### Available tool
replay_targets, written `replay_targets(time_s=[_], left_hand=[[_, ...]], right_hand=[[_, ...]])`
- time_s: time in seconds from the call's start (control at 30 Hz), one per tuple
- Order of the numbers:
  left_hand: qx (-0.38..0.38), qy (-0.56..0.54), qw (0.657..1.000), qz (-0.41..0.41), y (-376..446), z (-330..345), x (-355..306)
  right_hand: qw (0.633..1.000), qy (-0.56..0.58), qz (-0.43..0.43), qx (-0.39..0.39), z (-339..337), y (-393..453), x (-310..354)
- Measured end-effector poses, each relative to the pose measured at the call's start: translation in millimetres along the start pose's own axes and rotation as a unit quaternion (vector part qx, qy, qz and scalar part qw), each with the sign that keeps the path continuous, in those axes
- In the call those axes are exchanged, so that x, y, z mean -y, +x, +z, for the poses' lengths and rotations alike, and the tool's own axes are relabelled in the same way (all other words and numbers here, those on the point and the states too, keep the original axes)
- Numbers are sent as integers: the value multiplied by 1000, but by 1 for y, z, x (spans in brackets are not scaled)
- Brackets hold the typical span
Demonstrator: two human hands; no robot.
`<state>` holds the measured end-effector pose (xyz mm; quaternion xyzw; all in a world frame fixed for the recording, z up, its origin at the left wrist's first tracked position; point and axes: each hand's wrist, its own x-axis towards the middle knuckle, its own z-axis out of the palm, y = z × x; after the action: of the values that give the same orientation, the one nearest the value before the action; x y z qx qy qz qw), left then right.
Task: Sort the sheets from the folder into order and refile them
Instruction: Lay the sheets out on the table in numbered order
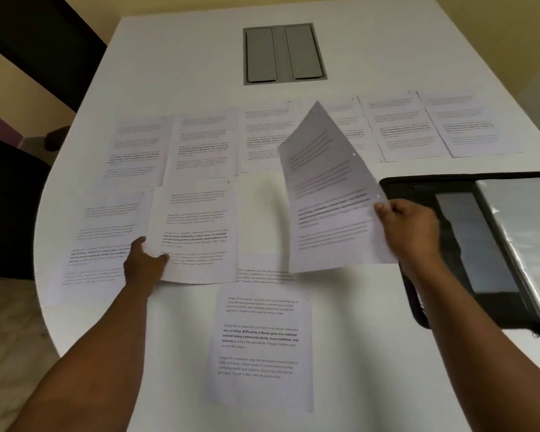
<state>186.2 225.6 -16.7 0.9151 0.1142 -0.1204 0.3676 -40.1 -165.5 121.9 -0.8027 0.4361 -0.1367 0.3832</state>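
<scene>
right hand (409,229) pinches raised sheet (331,194); left hand (145,263) grips sheet (197,232) on table (184,63), thumb apparently on top. risk: lifted sheets swapped, order lost; page numbers unreadable.

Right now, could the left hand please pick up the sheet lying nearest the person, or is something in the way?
Probably not straight away: the left hand grips the edge of another sheet. The nearest sheet lies flat and uncovered on the table, so once that hand lets go, the way looks free.
</scene>
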Motion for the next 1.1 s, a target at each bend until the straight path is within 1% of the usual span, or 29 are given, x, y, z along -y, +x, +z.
replay_targets(time_s=[0.13,0.23,0.47,0.6,0.67,0.73,0.8,0.83,0.9,0.97,1.1], left_hand=[[-12,35,999,16,3,-1,1],[-25,47,998,37,4,0,4],[-53,100,993,43,10,4,16],[-59,123,990,31,13,6,20],[-68,133,989,21,14,7,21],[-96,169,981,12,12,8,20],[-131,201,970,31,3,11,17],[-144,198,969,44,-5,14,16],[-150,170,972,67,-29,23,13],[-131,142,978,80,-60,37,14],[-37,133,987,78,-126,63,25]], right_hand=[[989,100,86,70,62,21,-17],[971,158,150,98,100,25,-24],[959,146,195,145,160,38,-43],[964,109,184,155,175,39,-49],[977,34,153,145,172,34,-47],[986,-69,101,111,165,25,-45],[986,-132,74,74,155,12,-45],[986,-140,71,64,150,3,-47],[985,-139,77,68,142,-16,-54],[981,-141,88,97,137,-40,-63],[972,-162,69,154,134,-85,-85]])
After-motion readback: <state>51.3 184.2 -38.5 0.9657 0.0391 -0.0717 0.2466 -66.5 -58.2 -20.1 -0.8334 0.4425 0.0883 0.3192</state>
